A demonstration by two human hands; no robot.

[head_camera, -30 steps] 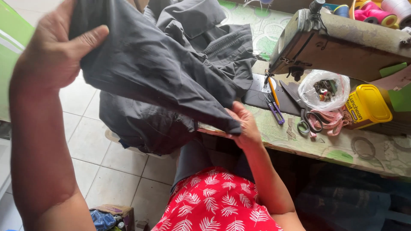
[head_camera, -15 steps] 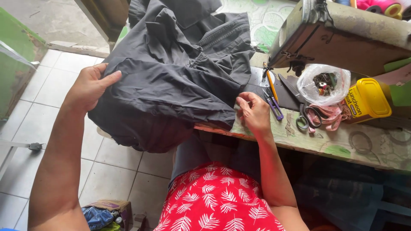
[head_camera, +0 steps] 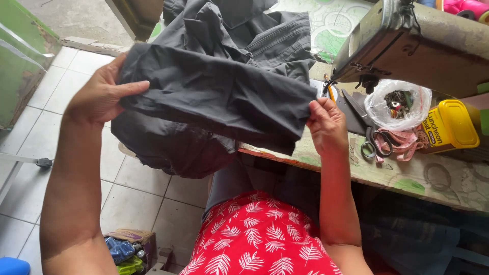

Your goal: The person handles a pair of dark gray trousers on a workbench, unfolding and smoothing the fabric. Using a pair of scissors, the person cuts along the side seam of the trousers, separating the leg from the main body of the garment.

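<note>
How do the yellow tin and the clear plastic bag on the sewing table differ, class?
The yellow tin is rigid, boxy and opaque, its contents hidden; the clear plastic bag is soft and rounded, showing small dark bits inside. The tin lies at the right; the bag sits under the sewing machine. Both rest on the table.

— What's out of sight? — The sewing machine point(head_camera: 407, 46) runs off the top edge; the dark garment point(head_camera: 219, 97) hides the left hand point(head_camera: 99, 97) fingers; the bag point(head_camera: 400, 104) contents are too small to tell.
</note>
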